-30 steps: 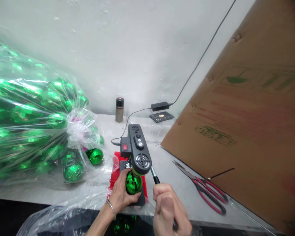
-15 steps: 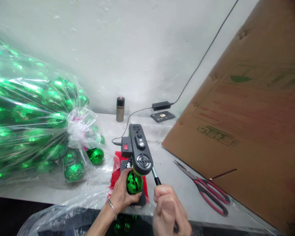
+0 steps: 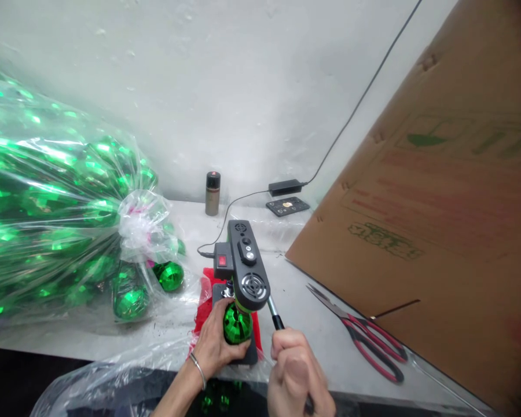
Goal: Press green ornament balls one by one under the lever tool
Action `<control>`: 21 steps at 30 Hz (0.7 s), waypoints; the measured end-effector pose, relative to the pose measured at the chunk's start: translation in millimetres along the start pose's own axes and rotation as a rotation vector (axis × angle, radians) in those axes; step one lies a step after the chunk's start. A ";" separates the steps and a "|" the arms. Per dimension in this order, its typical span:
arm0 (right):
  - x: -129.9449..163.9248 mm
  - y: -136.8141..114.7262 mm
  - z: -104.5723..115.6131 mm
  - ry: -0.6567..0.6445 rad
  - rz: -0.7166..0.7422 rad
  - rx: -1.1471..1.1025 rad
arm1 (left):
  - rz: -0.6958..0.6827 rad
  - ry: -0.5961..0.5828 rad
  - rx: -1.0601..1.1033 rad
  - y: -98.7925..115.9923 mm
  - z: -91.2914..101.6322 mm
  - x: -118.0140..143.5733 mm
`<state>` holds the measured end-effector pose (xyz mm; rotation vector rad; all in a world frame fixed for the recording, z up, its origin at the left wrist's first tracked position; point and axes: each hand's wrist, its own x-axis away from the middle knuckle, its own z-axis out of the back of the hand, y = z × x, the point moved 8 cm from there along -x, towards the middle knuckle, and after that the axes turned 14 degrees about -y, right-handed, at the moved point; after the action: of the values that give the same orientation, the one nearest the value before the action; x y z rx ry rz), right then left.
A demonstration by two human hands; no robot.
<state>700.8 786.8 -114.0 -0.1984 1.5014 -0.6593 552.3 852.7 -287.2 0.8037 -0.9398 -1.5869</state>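
left hand point(image 3: 215, 346) cupped around green faceted ball point(image 3: 236, 324), seated under the small bench press point(image 3: 242, 267) on its base | ball looks light, glossy, thin-shelled, slippery: cradle its sides, don't squeeze | right hand point(image 3: 296, 375) fisted on lever handle point(image 3: 276, 318)

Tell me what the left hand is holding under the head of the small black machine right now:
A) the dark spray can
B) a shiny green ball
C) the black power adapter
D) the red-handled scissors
B: the left hand cups a shiny green ball on the machine's base, right under the machine head, while the scissors, spray can and adapter lie untouched elsewhere on the bench.
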 end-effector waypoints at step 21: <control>11.0 5.8 2.5 0.145 0.072 0.061 | -0.039 0.023 0.026 -0.7 -4.0 -2.1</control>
<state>704.1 785.2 -126.2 -0.0504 1.6170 -0.6722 555.9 854.2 -289.6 0.8609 -0.9348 -1.5989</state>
